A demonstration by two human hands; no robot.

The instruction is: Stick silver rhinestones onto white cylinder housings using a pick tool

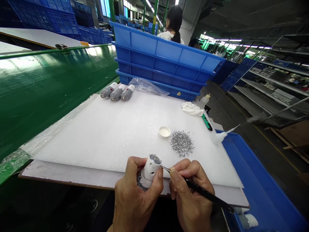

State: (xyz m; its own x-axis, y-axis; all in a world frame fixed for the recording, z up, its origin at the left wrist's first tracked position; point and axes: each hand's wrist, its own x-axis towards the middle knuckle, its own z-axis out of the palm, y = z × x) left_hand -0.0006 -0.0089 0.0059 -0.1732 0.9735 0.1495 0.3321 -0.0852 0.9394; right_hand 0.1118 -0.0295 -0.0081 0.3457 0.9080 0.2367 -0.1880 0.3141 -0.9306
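My left hand is closed around a white and grey cylindrical part, tilted with its round top facing up. Small dark specks and a hole show on its white side. Black tweezers with a thin metal tip are pinched in my right hand. Their tip meets the upper right side of the cylinder, close to my left thumb; whether it holds a tiny piece cannot be made out. Beyond my right hand lies a pile of tiny silvery screws, beside a small round white lid.
White foam sheet covers the table. Several grey-white cylinders lie at the back left, near stacked blue crates. A white cloth, a green-black tool and a nozzle bottle line the right edge. A person is behind the crates.
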